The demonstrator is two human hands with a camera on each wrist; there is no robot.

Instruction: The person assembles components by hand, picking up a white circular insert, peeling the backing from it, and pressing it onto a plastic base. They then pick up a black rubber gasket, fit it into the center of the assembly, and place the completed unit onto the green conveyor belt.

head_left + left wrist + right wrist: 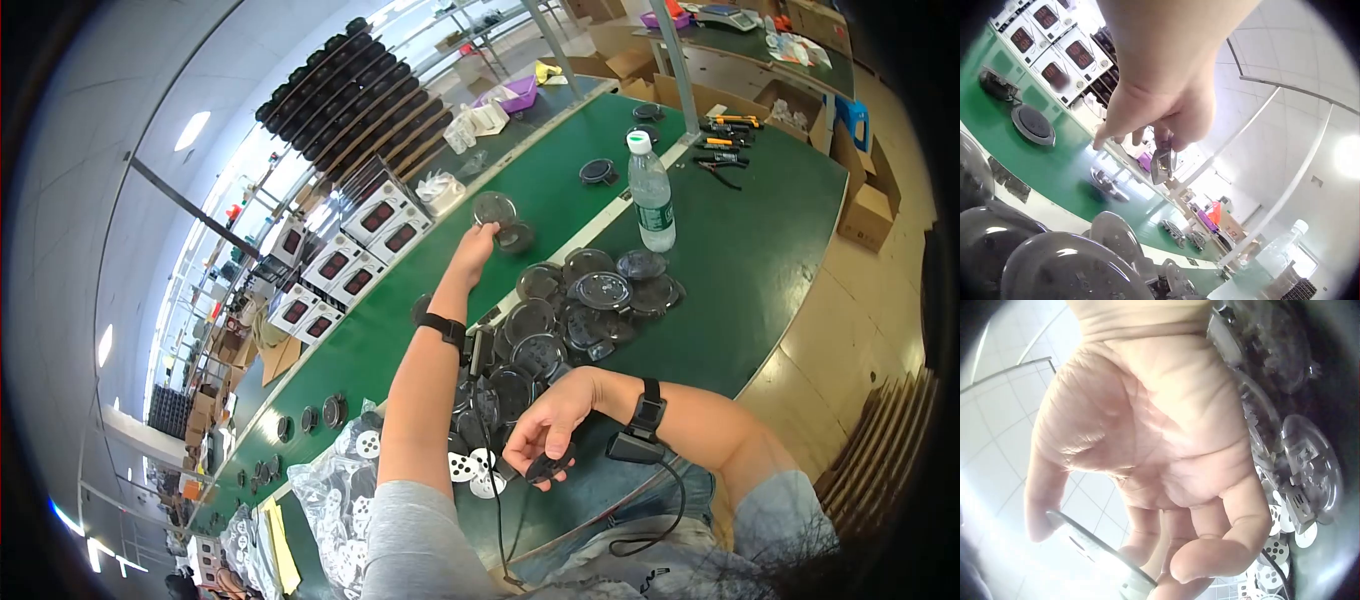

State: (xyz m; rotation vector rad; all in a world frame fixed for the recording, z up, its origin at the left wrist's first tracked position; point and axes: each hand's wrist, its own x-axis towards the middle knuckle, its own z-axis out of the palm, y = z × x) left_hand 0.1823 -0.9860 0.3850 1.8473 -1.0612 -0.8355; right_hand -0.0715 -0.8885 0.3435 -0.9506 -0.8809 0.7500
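Note:
My left hand (478, 246) reaches out over the green belt and pinches a round, clear-edged disc (494, 207) by its near rim. The left wrist view shows this disc (1163, 164) edge-on between the fingers. Just beyond it, another dark disc (516, 238) lies on the belt. Close to the body, my right hand (556, 414) is turned palm up and pinches a small dark round piece (547, 467). In the right wrist view the same thin piece (1100, 553) sits between thumb and fingers. Between the two arms lies a pile of dark, clear-covered discs (603, 291).
A water bottle (652, 200) stands behind the pile. White perforated discs (487, 484) lie near my right hand, and a plastic bag (340, 505) of them is to the left. Pliers (718, 170) lie at the far right. White boxes with red displays (378, 218) line the belt's far side.

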